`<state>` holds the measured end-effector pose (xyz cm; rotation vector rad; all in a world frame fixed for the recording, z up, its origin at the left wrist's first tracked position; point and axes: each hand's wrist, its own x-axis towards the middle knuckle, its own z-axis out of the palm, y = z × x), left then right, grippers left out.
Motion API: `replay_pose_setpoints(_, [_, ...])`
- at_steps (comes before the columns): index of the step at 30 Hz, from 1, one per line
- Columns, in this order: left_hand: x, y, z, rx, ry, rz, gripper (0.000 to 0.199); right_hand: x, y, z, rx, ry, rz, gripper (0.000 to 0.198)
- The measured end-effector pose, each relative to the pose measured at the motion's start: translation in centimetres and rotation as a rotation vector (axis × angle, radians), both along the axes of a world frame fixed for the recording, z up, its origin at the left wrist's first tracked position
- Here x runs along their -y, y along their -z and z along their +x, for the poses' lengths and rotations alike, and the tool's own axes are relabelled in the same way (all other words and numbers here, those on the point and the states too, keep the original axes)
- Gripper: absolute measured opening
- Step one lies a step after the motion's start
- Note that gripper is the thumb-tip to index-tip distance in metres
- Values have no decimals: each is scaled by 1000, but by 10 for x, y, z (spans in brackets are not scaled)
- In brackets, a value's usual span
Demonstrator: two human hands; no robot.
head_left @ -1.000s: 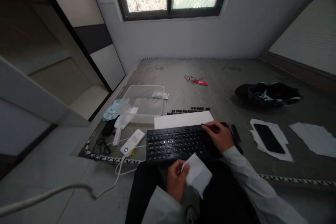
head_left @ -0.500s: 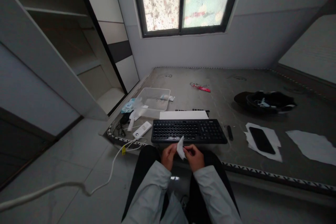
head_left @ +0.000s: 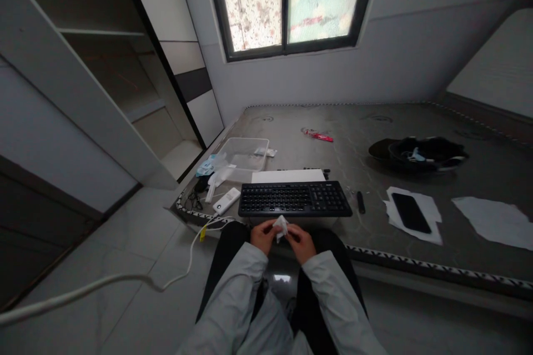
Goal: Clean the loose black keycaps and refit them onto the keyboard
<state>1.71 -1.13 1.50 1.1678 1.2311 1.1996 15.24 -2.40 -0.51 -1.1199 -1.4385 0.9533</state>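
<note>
Right hand point(head_left: 302, 242) has left the keyboard point(head_left: 275, 198), now untouched. Nearer, it and left hand point(head_left: 262, 237) hold tissue point(head_left: 281, 224) in closed pinches.

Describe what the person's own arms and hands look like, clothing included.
Long, loose, pale grey sleeves, creased along their length, cover the left arm and right arm down to about the wrists. The left hand and right hand wear no gloves. Rings would be too small to make out.
</note>
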Motion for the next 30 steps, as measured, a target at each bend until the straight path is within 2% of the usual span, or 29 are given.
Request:
replay_pose_setpoints(2, [-3, 2, -1, -20, -29, 19, 32, 1, 0, 4, 62, 80, 36, 22])
replay_pose_setpoints(5, [-7, 5, -3, 5, -54, 36, 31, 1, 0, 10, 116, 238, 15, 25])
replay_pose_setpoints(7, [-9, 6, -2, 31, -50, 14, 31, 0, 1, 11, 102, 266, -4, 27])
replay_pose_setpoints(11, [-10, 9, 2, 55, -3, -33, 34, -2, 3, 8, -11, 163, -78, 33])
replay_pose_setpoints(16, [-12, 11, 4, 14, 77, -6, 37, -6, 6, 4, -124, 48, -162, 39])
replay_pose_setpoints(22, [-14, 12, 4, 24, 129, -11, 34, -11, 9, 10, -114, 100, -194, 41])
replay_pose_setpoints(27, [-13, 15, 5, 59, 104, -100, 34, -12, 13, 10, -138, 112, -232, 42])
replay_pose_setpoints(30, [-12, 18, 5, 58, 99, -99, 35, -12, 13, 8, -124, 109, -222, 41])
